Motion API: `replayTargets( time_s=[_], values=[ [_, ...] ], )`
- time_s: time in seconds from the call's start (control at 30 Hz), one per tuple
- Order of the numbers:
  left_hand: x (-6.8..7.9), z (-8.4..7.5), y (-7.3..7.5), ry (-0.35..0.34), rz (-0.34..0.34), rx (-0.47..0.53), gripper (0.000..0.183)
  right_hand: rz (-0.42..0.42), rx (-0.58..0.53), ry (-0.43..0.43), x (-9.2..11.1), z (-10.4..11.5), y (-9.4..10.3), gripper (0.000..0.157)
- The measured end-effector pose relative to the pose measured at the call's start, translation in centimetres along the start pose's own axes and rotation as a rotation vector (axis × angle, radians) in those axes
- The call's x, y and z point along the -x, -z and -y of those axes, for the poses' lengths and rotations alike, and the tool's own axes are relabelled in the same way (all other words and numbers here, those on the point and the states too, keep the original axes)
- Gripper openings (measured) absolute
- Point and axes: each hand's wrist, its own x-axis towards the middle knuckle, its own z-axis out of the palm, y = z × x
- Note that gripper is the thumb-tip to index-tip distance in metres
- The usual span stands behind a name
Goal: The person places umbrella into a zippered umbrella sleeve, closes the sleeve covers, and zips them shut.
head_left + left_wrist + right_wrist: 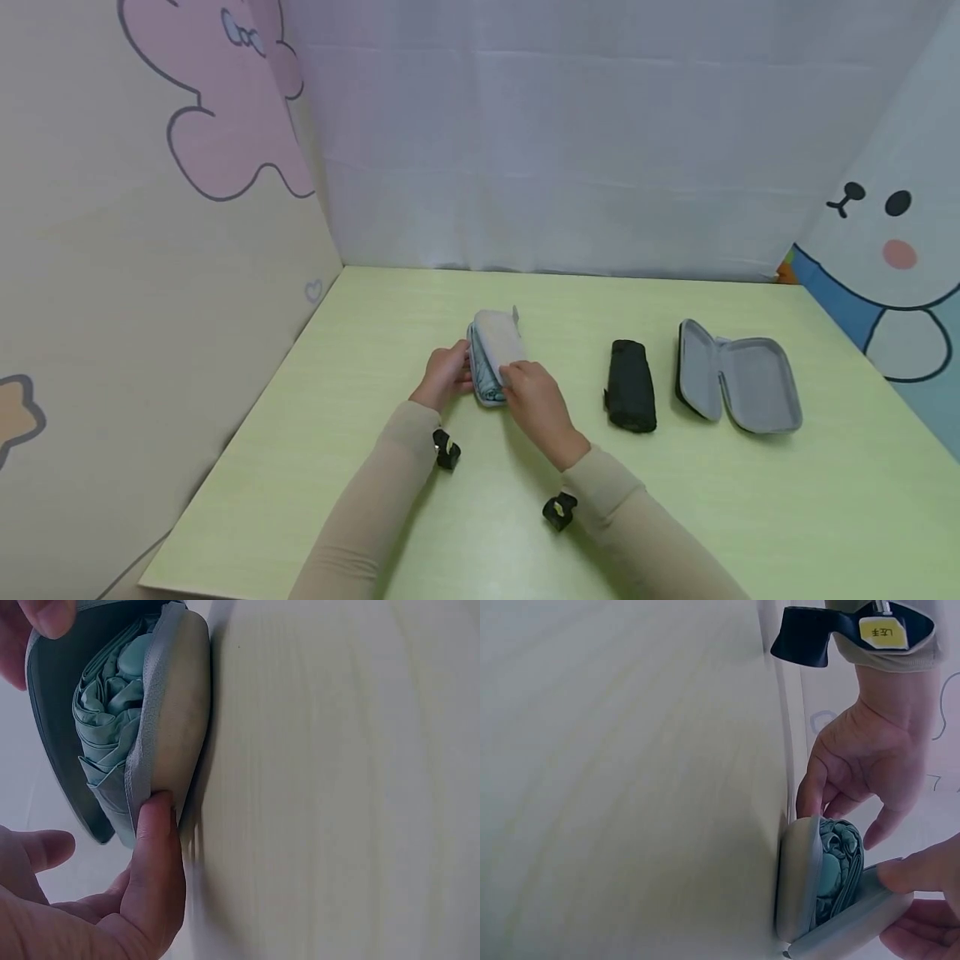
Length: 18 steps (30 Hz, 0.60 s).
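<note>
On the table (247, 517), a little left of its middle and between the two hands, lies a pale case (498, 340) with its lid part-way raised. A teal folded bundle (109, 727) sits inside, showing at the opening. The left hand (447, 371) is at the opening's side: its fingers (156, 834) are spread and fairly straight, one tip touching the rim and outer wall of the base. The thumb of that hand stands apart from the case. The right hand (537, 406) pinches the lid (855, 930), thumb on the inner face and fingers on the outer.

Edges: the table's left edge runs along the wall (187, 292), well apart from the left hand; the far edge meets a white sheet (585, 150), with a strip of table between it and the case. To the right, a black rolled item (631, 387) lies well apart from the right hand. Just beside that item, a second, grey-lined case (763, 385) lies opened out, near the table's right edge.
</note>
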Motion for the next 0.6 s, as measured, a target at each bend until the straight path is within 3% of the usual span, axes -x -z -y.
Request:
replayTargets(
  time_s=[0.6],
  values=[
    [-0.3,0.2,0.1,0.022,-0.008,0.011,0.043,-0.017,0.059,0.096,-0.1,0.5,-1.1,0.024]
  ],
)
